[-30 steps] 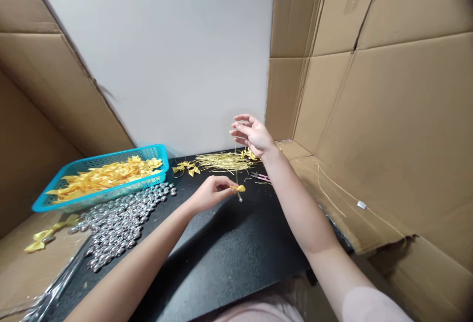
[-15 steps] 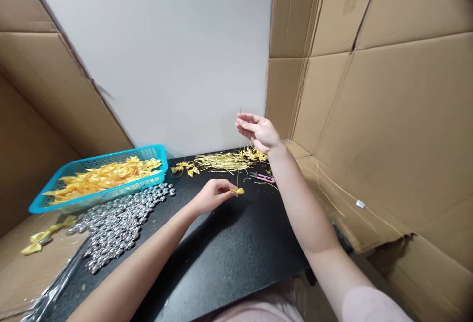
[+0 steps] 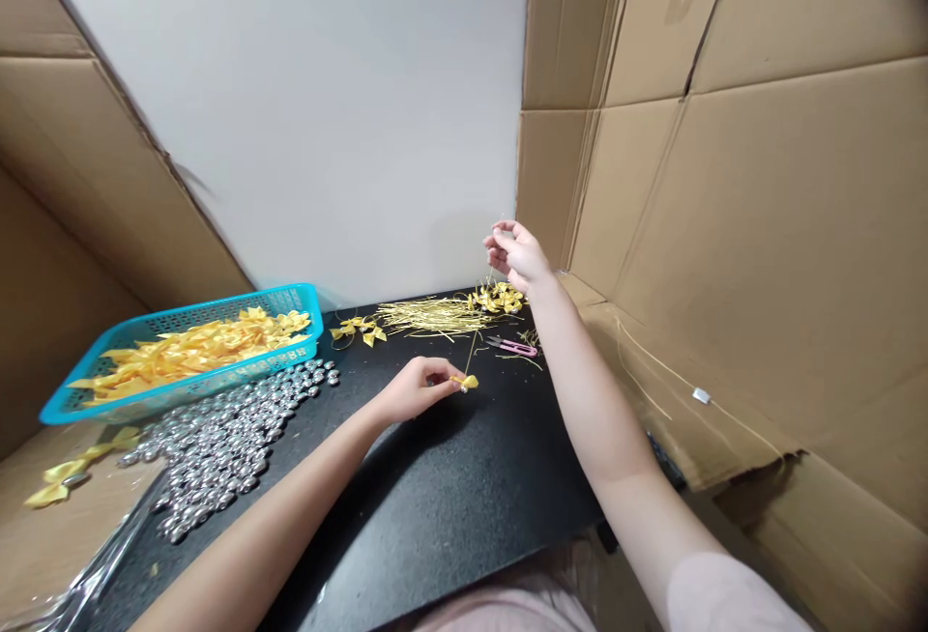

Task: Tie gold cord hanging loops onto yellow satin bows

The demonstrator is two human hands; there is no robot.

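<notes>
My left hand pinches a small yellow ribbon bow low over the black table. A thin gold cord runs up from the bow toward my right hand, which is raised above the back of the table with thumb and forefinger closed on the cord's upper end. Behind the hands lies a bundle of cut gold cords. A heap of finished-looking yellow bows sits beside it, and a pair of pink thread snips rests below my right hand.
At the left stands a blue plastic basket filled with yellow ribbon bows. Many silver beads spread in front of it. Loose bows lie on cardboard at far left. Tall cardboard panels enclose the right side; a white wall stands behind.
My right hand has moved a little to the right, so the cord now slants instead of hanging upright. My left hand keeps its pinch on the bow. The view has shifted slightly.
</notes>
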